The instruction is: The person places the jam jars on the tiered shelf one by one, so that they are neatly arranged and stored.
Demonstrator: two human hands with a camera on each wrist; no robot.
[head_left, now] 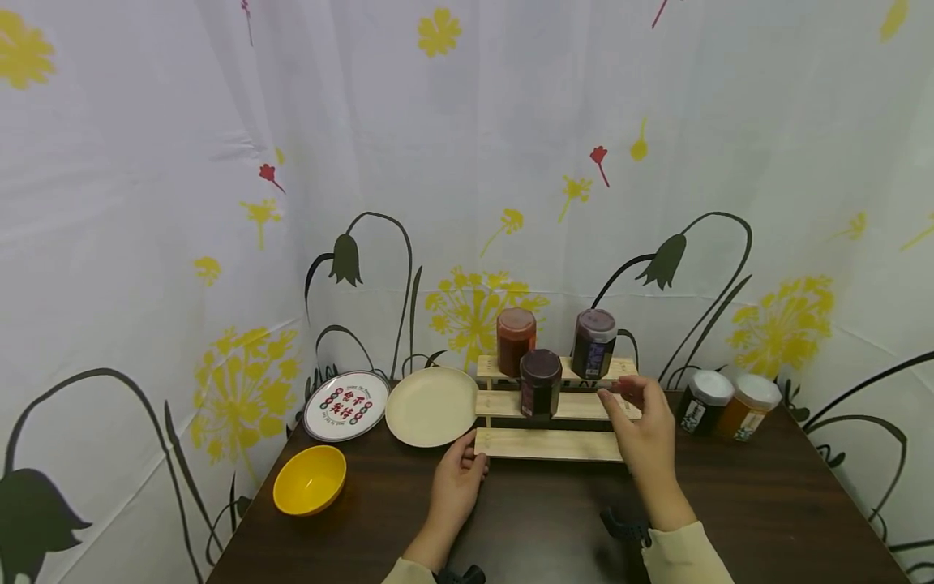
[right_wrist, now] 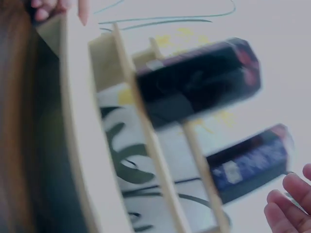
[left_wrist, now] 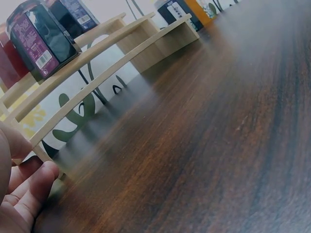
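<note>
A three-tier wooden rack [head_left: 550, 444] stands on the dark table. My left hand [head_left: 457, 480] grips its front left corner; the left wrist view shows thumb and fingers around the end piece. On the top tier stand a red-brown jar [head_left: 516, 345] and a dark jar [head_left: 593, 347] with a purplish lid. Another dark jar [head_left: 540, 388] is on the middle tier. At the rack's right end, my right hand [head_left: 645, 430] has its thumb and fingers apart. Blurred fingers [right_wrist: 286, 208] show close to the top-tier dark jar in the right wrist view, holding nothing visible.
Right of the rack are a black jar [head_left: 704, 401] and an orange jar [head_left: 747, 407], both white-lidded. To its left are a cream plate [head_left: 430, 407], a white plate with red print [head_left: 346, 405] and a yellow bowl [head_left: 310, 480]. A patterned curtain [head_left: 467, 162] hangs behind.
</note>
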